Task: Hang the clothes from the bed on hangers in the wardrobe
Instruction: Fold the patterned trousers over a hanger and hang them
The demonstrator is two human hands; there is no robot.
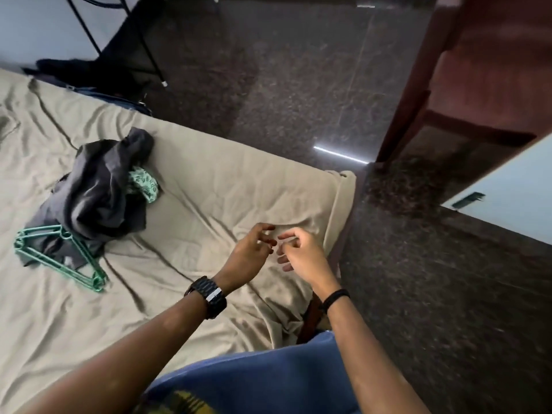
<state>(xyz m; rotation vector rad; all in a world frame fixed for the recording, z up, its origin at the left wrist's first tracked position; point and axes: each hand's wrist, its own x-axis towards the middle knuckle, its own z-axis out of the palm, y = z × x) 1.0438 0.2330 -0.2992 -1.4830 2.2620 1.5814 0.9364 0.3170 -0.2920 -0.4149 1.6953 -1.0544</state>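
Note:
A crumpled pile of dark grey clothes (98,192) lies on the beige bed sheet (224,186), with a green patterned garment (145,183) poking out on its right side. Green plastic hangers (59,255) lie partly under the pile's near edge. My left hand (251,252) and my right hand (298,252) hover close together over the bed's near right corner, fingers loosely curled, holding nothing. Both are well to the right of the pile. A reddish-brown wardrobe door (466,76) stands at the upper right.
Dark speckled floor (298,70) runs beyond and right of the bed. A black metal stand (131,40) and dark cloth (65,70) sit past the bed's far edge. A pale panel (513,189) juts in at the right.

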